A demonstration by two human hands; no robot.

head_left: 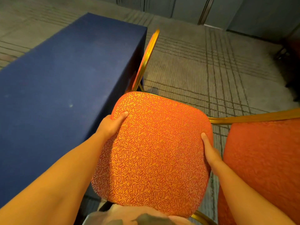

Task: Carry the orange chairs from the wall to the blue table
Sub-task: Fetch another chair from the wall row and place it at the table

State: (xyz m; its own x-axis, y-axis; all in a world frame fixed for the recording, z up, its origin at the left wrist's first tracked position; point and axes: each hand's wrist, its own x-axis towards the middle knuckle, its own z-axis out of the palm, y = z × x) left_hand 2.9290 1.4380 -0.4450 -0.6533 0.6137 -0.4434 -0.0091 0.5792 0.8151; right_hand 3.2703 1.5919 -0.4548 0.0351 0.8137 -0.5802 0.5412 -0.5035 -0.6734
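Observation:
An orange chair [152, 153] with a swirl-patterned cushion and a gold frame fills the middle of the view, close beside the right side of the blue table [61, 82]. My left hand [112, 124] grips the seat's left edge, thumb on top, fingers hidden underneath. My right hand [211, 153] grips the seat's right edge the same way. A second orange chair [266, 159] stands right beside it on the right. Beyond the seat, against the table's far corner, rises a thin orange backrest [148, 57] seen edge-on.
Grey carpet [203, 65] with dark grid lines stretches ahead and to the right. Grey wall panels [227, 12] line the far side. Dark chair legs [285, 54] show at the right edge.

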